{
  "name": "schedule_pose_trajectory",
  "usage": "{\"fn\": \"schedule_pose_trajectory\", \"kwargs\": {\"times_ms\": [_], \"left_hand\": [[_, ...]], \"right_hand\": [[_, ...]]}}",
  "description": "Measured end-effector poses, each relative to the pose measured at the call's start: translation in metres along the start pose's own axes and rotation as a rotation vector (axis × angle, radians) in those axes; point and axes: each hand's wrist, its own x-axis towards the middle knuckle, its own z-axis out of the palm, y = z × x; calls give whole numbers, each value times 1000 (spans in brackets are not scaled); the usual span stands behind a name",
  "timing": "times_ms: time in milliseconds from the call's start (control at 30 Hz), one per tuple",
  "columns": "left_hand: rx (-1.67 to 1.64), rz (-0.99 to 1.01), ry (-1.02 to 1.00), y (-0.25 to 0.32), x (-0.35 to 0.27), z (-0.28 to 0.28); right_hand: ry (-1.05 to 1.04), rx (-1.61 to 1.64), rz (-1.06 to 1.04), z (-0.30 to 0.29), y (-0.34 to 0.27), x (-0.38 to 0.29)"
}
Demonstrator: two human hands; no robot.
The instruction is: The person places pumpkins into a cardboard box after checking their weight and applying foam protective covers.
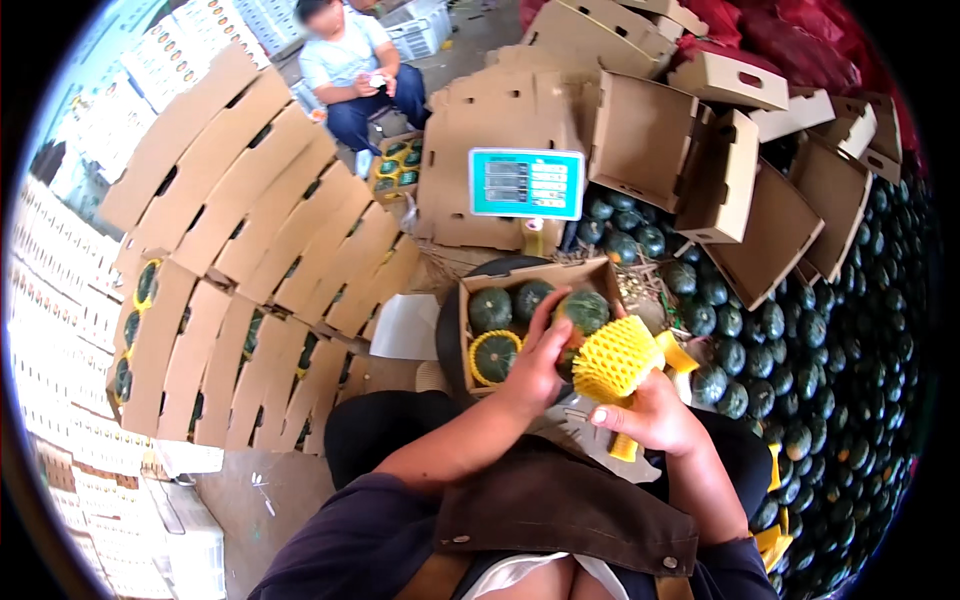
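Note:
My left hand point(538, 360) is closed around the side of a dark green squash point(586, 309) above an open cardboard box point(472, 379). A yellow foam net sleeve point(616, 358) is gripped in my right hand point(660, 416), bunched close against the lower right of that squash. A fingertip shows on the squash's right side, just past the sleeve. Inside the box lie a bare squash point(490, 310) and another point(534, 298) at the back. Nearer me, a squash point(496, 358) wears a yellow net. My hands and the sleeve hide the box's right part.
Stacked cardboard boxes point(247, 225) rise at left. A scale display point(526, 184) stands beyond the box. Empty cartons point(645, 139) lean at upper right, above a large squash pile point(817, 390). A seated person point(352, 67) handles something small near a filled box point(397, 165).

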Motion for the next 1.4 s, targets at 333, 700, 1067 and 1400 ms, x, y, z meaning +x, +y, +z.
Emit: {"fn": "schedule_pose_trajectory", "kwargs": {"times_ms": [333,700,1067,1400], "left_hand": [[189,9,-203,-11,-1,-21],[497,39,37,-29,-4,-30],[354,-159,-120,-27,-5,-20],[-376,-219,23,3,-1,-7]], "right_hand": [[52,-34,85,12,22,4],[178,-849,191,19,24,1],[229,-725,21,-12,38,15],[411,-595,-63,-7,27,5]]}}
